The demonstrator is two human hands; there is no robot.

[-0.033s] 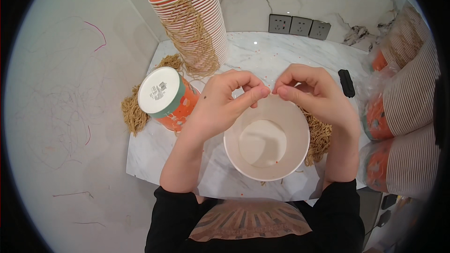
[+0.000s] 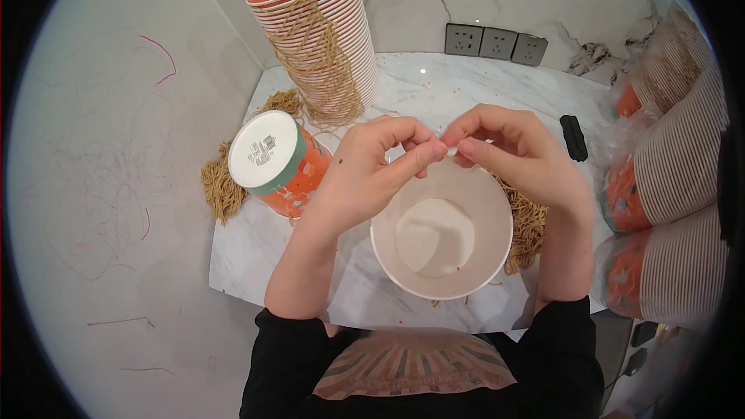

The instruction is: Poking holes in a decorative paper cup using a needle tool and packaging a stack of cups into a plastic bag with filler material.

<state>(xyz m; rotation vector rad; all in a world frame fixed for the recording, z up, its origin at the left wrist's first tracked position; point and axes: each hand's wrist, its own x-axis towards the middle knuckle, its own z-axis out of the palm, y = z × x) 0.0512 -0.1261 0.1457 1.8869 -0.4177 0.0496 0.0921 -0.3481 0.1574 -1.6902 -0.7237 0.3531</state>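
A white-lined paper tub [image 2: 487, 240] stands upright in front of me, its open mouth toward me. Over its far rim my left hand [image 2: 365, 171] and my right hand [image 2: 531, 159] meet, thumbs and forefingers pinched together. A tiny whitish bit shows between the fingertips; whether it is the rim or a separate piece I cannot make out. A few small orange specks lie in and around the tub. To the left of my left hand, an orange and green paper tub [image 2: 291, 182] lies tilted, its white base facing up.
A tall stack of tubs [image 2: 341, 39] draped with tan strings rises at the back left. Tangled tan strings [image 2: 223, 186] lie by the left wall, more [image 2: 529, 229] beside the open tub. Bagged tub stacks [image 2: 675, 178] line the right; a black object [image 2: 573, 138] lies near them.
My right hand has shifted slightly left, so its fingertips now meet those of my left hand. A whitish bit has come into sight between them.
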